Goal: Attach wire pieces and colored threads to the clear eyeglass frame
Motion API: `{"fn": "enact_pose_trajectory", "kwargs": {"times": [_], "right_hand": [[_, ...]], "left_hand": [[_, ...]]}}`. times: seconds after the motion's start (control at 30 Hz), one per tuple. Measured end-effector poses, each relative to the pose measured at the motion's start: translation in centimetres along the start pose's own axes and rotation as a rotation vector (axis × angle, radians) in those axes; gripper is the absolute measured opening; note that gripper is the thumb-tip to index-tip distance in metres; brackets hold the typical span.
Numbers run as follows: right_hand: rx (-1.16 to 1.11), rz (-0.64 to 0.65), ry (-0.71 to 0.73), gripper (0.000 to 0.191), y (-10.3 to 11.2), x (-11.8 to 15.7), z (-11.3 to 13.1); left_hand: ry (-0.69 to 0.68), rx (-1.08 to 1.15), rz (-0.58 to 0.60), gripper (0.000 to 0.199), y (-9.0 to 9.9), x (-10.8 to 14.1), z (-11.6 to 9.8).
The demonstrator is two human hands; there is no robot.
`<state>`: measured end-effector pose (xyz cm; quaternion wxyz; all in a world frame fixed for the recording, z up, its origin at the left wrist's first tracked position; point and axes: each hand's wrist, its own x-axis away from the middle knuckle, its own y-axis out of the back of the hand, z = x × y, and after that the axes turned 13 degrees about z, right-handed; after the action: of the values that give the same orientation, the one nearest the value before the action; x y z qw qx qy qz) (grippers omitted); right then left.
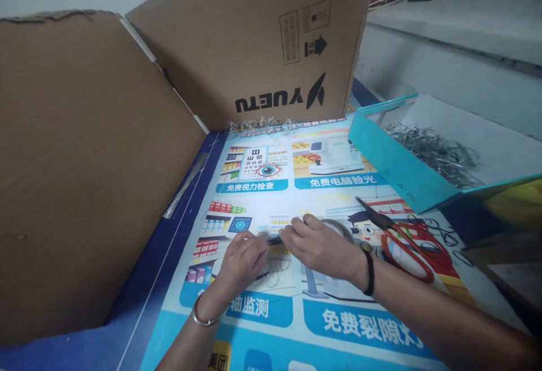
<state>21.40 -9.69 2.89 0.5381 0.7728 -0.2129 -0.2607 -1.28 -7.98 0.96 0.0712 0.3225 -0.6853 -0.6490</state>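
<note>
Inside the teal box (392, 165), wires (436, 151); nearby, both hands' (243, 261) (319, 247) fingers (292, 234) tight on something dark (275, 240).

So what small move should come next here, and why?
Perhaps use the left hand to ease the thin, wire-like loops aside: they show just below the small dark piece at the right hand's fingertips, so they might snag.

A printed poster sheet (277, 340) bears orange-handled scissors (384, 222), dark loops (449, 239), a pale strand bundle (184, 188) and tangled wire (265, 125).
</note>
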Motion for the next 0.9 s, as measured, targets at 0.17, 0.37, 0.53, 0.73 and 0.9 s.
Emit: {"fn": "enact_pose_trajectory", "kwargs": {"times": [0.17, 0.37, 0.53, 0.73, 0.9], "right_hand": [[-0.040, -0.002, 0.002, 0.015, 0.15, -0.06, -0.11], [-0.032, 0.015, 0.007, 0.015, 0.09, -0.08, -0.28], [-0.043, 0.012, 0.017, 0.013, -0.04, -0.09, -0.40], [-0.057, 0.035, 0.022, 0.013, -0.22, -0.12, -0.42], [-0.091, 0.006, 0.003, 0.017, -0.42, 0.00, -0.72]], "left_hand": [[0.002, 0.001, 0.015, 0.012, -0.04, 0.05, -0.02], [-0.008, 0.017, 0.031, 0.015, -0.18, 0.20, 0.00], [-0.048, -0.026, 0.040, 0.016, -0.01, 0.11, -0.09], [-0.069, -0.038, 0.090, 0.016, 0.12, 0.06, -0.25], [-0.024, 0.012, 0.029, 0.016, -0.15, 0.16, 0.10]]}}
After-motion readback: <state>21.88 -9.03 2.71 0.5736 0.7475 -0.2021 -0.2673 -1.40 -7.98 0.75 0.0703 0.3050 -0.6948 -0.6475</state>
